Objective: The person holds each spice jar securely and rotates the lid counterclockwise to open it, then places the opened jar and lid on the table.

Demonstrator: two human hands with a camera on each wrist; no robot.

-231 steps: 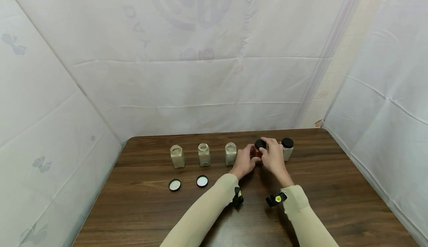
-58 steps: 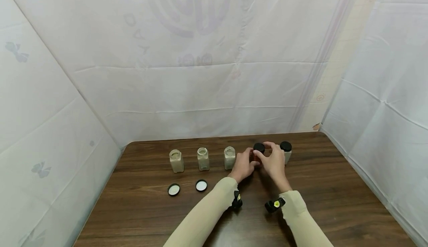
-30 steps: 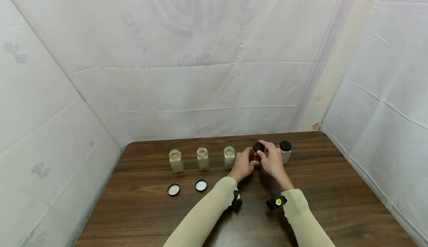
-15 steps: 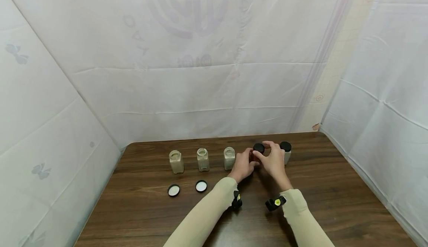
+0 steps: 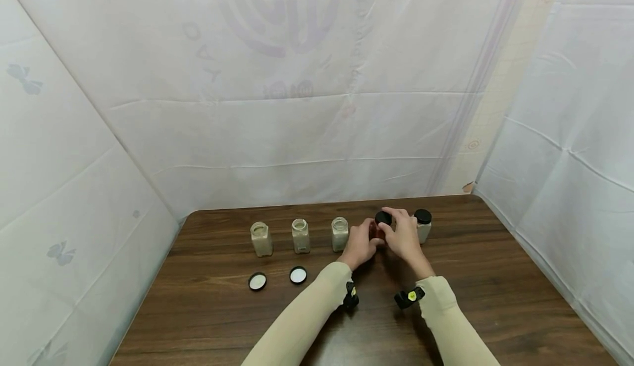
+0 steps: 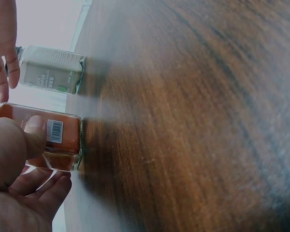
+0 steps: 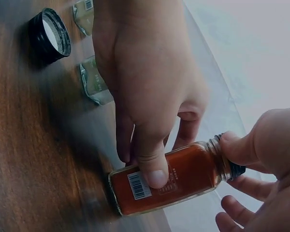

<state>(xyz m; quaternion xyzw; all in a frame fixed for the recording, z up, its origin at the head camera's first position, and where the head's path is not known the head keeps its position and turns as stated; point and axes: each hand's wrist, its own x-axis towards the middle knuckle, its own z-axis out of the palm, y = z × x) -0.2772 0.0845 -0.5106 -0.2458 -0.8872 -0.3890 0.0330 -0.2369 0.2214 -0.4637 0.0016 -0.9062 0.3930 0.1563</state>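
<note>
My left hand grips a square glass spice jar of red-orange powder, its thumb across the barcode label. The jar stands upright on the table. My right hand pinches the jar's black screw lid between thumb and fingers. In the right wrist view, threads of the glass neck show beside the lid. To the right, close by my right hand, stands a capped jar of pale powder. Left of my left hand is an uncapped pale jar.
Two more uncapped jars, one in the middle and one at the far left, stand in the row. Before them two black lids, one left and one right, lie with white insides up. White sheeting surrounds the wooden table.
Right fingers shift back and forth around the lid and now sit further over its far side. The left hand stays on the jar. The head view has tilted slightly since the oldest frame.
</note>
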